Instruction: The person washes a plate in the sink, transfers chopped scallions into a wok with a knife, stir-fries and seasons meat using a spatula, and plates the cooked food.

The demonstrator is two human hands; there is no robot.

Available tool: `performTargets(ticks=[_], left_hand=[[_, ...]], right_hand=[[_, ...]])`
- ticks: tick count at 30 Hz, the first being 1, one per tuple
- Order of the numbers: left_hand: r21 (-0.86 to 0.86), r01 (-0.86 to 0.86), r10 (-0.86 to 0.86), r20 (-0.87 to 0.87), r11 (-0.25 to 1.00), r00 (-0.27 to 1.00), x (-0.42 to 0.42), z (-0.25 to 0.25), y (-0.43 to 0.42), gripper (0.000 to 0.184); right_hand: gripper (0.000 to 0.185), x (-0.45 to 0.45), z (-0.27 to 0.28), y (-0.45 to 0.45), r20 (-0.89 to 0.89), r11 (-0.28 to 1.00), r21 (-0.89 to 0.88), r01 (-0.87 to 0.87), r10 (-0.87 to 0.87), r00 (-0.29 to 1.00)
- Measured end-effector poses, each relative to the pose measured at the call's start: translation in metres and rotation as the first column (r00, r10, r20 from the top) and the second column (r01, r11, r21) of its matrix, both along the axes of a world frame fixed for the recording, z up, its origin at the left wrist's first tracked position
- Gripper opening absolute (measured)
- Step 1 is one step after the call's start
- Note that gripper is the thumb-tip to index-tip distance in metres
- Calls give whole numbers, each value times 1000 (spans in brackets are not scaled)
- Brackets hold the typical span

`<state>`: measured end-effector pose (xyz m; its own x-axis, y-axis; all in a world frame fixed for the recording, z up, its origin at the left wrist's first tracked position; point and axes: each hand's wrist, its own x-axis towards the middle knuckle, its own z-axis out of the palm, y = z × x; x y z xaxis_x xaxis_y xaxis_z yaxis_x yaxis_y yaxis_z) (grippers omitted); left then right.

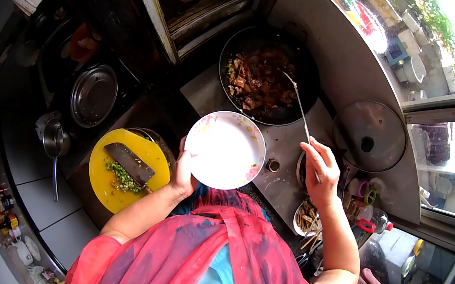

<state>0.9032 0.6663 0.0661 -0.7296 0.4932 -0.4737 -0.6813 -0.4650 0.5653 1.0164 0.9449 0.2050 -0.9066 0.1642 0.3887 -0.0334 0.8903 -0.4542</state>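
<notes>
My left hand (184, 169) grips the left rim of a white plate (225, 150) with a pink flower pattern, held level just in front of the wok. In my right hand (320, 170) is the handle of a metal ladle (301, 107); its head rests among the browned meat pieces (254, 84) in the dark wok (296, 115). Left of the plate, a cleaver (129, 162) and chopped green onion (124, 178) lie on a round yellow cutting board (100, 187).
A glass lid (368, 136) leans at the wall right of the wok. A bowl of food (307, 217) stands by my right forearm. Further left are a metal pan (94, 95) and a small saucepan (56, 139). A window frame (450, 108) borders the right side.
</notes>
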Motion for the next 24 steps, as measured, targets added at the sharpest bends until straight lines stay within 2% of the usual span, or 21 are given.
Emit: performTargets(ticks=[2, 10, 24], left_hand=[[-8, 0, 0, 8, 1000, 1000, 0, 2, 0, 51], [-28, -1, 1, 14, 1000, 1000, -2, 8, 2, 52], [-19, -1, 2, 19, 1000, 1000, -2, 2, -1, 54]], right_hand=[[38, 3, -3, 0, -48, 999, -44, 31, -33, 998], [32, 1, 4, -5, -174, 992, -81, 93, -106, 979], [29, -1, 4, -7, -191, 989, -90, 118, -133, 973]])
